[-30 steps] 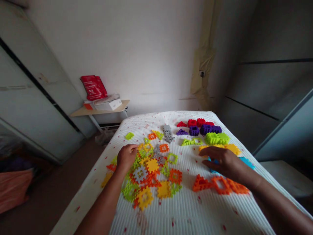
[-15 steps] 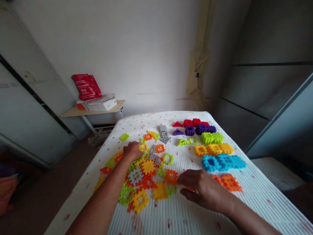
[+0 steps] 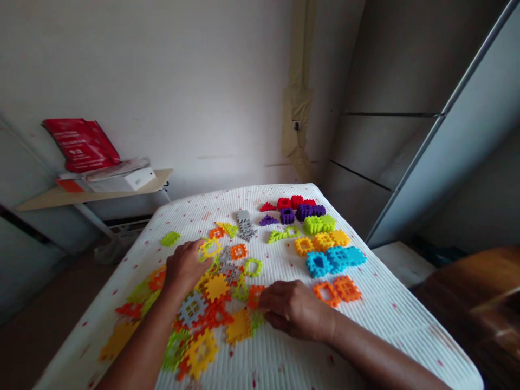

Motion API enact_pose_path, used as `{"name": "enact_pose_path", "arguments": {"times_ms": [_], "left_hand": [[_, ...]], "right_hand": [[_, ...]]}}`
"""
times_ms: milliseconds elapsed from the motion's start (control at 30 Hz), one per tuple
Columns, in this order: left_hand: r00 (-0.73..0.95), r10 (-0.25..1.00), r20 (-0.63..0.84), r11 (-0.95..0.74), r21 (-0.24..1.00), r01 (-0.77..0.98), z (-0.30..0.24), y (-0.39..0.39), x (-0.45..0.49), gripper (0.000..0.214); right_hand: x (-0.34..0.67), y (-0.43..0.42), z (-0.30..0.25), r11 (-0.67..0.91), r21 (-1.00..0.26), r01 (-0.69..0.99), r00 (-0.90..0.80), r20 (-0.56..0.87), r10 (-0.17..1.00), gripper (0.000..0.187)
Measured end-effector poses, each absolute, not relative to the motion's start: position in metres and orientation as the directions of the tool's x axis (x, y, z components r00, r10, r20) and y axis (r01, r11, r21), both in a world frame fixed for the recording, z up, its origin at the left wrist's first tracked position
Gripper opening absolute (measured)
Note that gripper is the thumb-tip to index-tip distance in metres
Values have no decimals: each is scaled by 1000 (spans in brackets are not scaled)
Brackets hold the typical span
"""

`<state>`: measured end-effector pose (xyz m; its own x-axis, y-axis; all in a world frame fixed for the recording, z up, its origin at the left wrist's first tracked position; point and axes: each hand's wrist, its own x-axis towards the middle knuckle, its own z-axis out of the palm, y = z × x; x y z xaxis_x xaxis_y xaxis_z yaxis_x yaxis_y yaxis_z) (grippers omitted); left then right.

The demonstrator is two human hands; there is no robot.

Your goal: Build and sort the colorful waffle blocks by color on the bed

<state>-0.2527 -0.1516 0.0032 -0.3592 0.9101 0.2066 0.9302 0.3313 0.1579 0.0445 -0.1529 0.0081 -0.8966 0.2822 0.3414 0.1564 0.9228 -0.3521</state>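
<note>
A heap of flat plastic interlocking tiles [image 3: 211, 295], orange, yellow, green and grey, lies on a white ribbed bed cover [image 3: 284, 357]. My left hand [image 3: 183, 266] rests curled on the heap's upper left, fingers at a yellow ring tile [image 3: 210, 248]. My right hand [image 3: 293, 310] lies knuckles up at the heap's right edge, its fingertips bent onto an orange tile [image 3: 254, 295]. Whether either hand has a grip on a tile is hidden. To the right sit sorted rows: red [image 3: 290, 203], purple [image 3: 303, 212], green [image 3: 319, 223], yellow [image 3: 323, 242], blue [image 3: 333, 260] and orange [image 3: 337, 290].
A wooden shelf [image 3: 93, 192] at the left wall carries a red bag [image 3: 81, 143] and a white box [image 3: 122, 179]. A grey cabinet door [image 3: 442, 162] stands right of the bed. The bed's right edge drops off near a brown wooden surface [image 3: 475, 292].
My right hand has moved left from the sorted orange pieces to the heap's right edge. The left hand has stayed on the heap. The camera has swung to the right.
</note>
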Motion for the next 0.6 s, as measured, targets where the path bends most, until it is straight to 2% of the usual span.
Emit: {"name": "enact_pose_path", "arguments": {"times_ms": [67,200,333,467,600], "left_hand": [[-246,922,300,176,242,954,5,-164,-232,46],[-96,925,368,-37,337,941,2,-185,-192,43],[-50,913,404,-110,362,926,-4,-194,-169,46],[-16,896,444,-159,354,921,-8,-195,-158,45],[19,868,496,-200,315,928,-12,-194,-151,45]], "right_hand": [[46,-147,9,906,-390,165,-848,413,332,19],[49,-135,10,880,-427,208,-759,497,420,25],[46,-126,12,892,-379,248,-759,496,422,36],[39,-123,15,910,-293,292,-815,421,397,49],[34,-123,18,924,-212,317,-851,367,376,50]]}}
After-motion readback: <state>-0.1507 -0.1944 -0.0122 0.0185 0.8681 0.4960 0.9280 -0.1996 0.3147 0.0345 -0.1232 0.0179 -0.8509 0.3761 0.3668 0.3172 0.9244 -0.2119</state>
